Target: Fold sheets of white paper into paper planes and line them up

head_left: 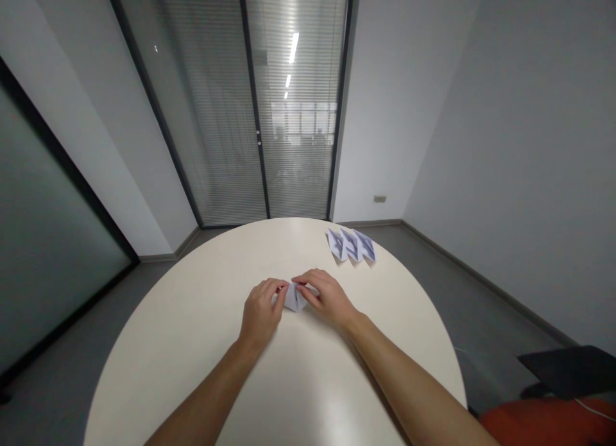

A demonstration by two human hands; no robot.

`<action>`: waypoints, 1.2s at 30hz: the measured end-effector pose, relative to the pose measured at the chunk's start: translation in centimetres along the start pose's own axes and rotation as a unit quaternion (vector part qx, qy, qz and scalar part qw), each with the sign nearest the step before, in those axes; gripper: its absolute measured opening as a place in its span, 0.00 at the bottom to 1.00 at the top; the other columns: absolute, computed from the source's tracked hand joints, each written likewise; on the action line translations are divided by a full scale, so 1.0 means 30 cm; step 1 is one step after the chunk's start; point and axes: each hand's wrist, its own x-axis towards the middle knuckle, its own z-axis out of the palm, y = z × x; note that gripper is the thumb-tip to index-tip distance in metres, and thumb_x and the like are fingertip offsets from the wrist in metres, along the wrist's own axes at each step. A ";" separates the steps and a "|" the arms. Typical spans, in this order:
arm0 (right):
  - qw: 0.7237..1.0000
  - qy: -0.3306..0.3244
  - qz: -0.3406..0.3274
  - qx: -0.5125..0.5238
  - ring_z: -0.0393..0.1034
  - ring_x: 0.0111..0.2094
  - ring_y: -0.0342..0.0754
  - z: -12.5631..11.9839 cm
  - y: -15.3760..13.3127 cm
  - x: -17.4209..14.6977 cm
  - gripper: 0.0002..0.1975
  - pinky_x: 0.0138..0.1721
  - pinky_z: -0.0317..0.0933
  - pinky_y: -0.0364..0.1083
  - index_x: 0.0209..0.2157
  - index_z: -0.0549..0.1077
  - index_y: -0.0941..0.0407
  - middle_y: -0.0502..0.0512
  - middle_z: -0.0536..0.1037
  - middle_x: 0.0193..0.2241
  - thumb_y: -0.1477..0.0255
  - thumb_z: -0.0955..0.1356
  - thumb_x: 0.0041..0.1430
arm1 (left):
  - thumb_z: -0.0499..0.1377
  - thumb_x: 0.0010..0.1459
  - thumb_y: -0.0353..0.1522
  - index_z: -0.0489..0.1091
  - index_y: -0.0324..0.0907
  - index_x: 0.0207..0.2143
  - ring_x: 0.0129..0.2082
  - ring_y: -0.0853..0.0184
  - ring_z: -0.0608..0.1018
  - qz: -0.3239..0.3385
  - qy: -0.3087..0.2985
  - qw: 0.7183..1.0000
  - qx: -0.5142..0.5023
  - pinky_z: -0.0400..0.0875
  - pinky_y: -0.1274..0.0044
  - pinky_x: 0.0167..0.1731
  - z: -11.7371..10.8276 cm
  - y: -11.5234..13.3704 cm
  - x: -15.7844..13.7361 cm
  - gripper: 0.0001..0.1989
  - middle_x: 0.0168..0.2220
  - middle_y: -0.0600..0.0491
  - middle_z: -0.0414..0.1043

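Note:
A small piece of folded white paper (294,300) is between my hands near the middle of the table. My left hand (262,310) pinches its upper left edge between thumb and fingers. From the other side, my right hand (327,295) grips the upper right part, thumb and fingertips pressed together on it. A crease or slit runs down the paper's middle, and its lower corner points toward me. The fingers cover its outer edges.
The round cream table (192,343) carries several folded paper pieces (352,246) standing in a row at the far right. Beyond the far edge is a glass partition (298,176) with blinds. A red chair seat (543,423) and a dark flat panel (568,369) are at lower right.

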 end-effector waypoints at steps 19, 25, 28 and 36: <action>0.995 0.031 0.073 0.066 0.72 0.38 0.48 0.001 -0.003 0.003 0.09 0.38 0.66 0.46 0.41 0.76 0.54 0.55 0.79 0.36 0.67 0.65 0.70 | 0.54 0.67 0.37 0.73 0.44 0.37 0.37 0.64 0.77 -0.081 -0.002 0.992 -0.098 0.67 0.75 0.36 -0.002 0.005 0.005 0.10 0.37 0.52 0.77; 0.970 0.095 0.164 0.155 0.74 0.39 0.48 0.009 0.040 0.001 0.12 0.39 0.69 0.47 0.40 0.74 0.54 0.56 0.79 0.38 0.61 0.65 0.68 | 0.54 0.66 0.42 0.69 0.43 0.40 0.37 0.63 0.79 -0.185 0.084 0.955 -0.217 0.73 0.73 0.38 0.010 -0.042 0.011 0.12 0.37 0.49 0.78; 0.940 0.145 0.198 0.236 0.74 0.40 0.49 0.018 0.071 0.001 0.15 0.40 0.72 0.49 0.40 0.71 0.54 0.56 0.78 0.39 0.56 0.66 0.66 | 0.54 0.66 0.44 0.66 0.43 0.41 0.37 0.63 0.80 -0.220 0.141 0.927 -0.269 0.74 0.72 0.39 0.016 -0.075 0.018 0.13 0.37 0.49 0.78; 0.903 0.229 0.241 0.272 0.72 0.33 0.48 0.023 0.118 0.008 0.14 0.34 0.73 0.48 0.41 0.69 0.53 0.51 0.74 0.32 0.59 0.69 0.58 | 0.56 0.61 0.43 0.65 0.43 0.40 0.33 0.65 0.80 -0.311 0.207 0.880 -0.293 0.76 0.73 0.35 0.026 -0.152 0.033 0.14 0.34 0.51 0.76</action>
